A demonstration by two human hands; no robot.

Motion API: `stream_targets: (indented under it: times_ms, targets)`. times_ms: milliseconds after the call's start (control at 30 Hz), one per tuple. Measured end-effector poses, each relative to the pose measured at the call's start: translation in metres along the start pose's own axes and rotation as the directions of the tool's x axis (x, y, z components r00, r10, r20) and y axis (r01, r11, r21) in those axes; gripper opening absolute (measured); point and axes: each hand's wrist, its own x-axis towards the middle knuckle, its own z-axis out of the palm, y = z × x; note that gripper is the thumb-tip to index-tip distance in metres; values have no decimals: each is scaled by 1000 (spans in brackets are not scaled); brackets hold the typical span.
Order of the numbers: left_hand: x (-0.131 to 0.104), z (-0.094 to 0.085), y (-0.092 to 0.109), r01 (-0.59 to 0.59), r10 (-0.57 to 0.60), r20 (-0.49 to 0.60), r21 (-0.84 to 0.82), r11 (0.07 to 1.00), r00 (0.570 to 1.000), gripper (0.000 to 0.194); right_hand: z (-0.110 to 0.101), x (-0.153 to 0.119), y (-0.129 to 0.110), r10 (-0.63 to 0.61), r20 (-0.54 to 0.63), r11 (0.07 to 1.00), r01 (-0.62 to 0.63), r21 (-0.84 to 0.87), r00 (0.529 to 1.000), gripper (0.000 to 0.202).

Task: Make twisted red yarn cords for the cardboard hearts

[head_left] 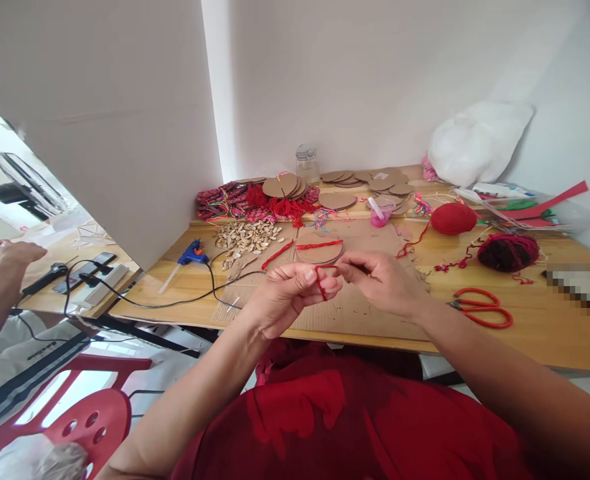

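Observation:
Red yarn [321,288] runs between my two hands, over the front edge of a cardboard sheet [375,313]. My left hand [295,293] is closed, pinching the yarn with thumb and fingers, and a strand hangs across its fingers. My right hand [379,283] pinches the other part of the yarn, its fingertips close to the left hand's. Just beyond them lies a round cardboard disc [319,252] with a red yarn braid [319,245] across it. A second red braid [278,255] rests to its left on the sheet.
A blue glue gun [193,253] with its cable lies left, beside a pile of shells or seeds [247,241]. Red-handled scissors [482,310], a red yarn ball [453,219] and a dark red one [509,252] are right. Cardboard discs [285,185] are stacked behind. Another person's hands [15,253] show far left.

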Motion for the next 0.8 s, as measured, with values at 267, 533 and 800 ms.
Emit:
stream_targets:
  times_ms: [267, 533, 800]
  targets:
    - [15, 2, 11, -206, 176, -220, -119, 971, 959, 15, 26, -25, -1, 59, 69, 997, -56, -50, 996, 28]
    - [24, -4, -10, -271, 266, -213, 8, 963, 940, 21, 13, -29, -17, -29, 156, 964, 69, -257, 987, 26]
    - [23, -12, -30, -29, 53, -126, 185, 982, 991, 23, -15, -6, -24, -305, 144, 888, 335, -316, 942, 25]
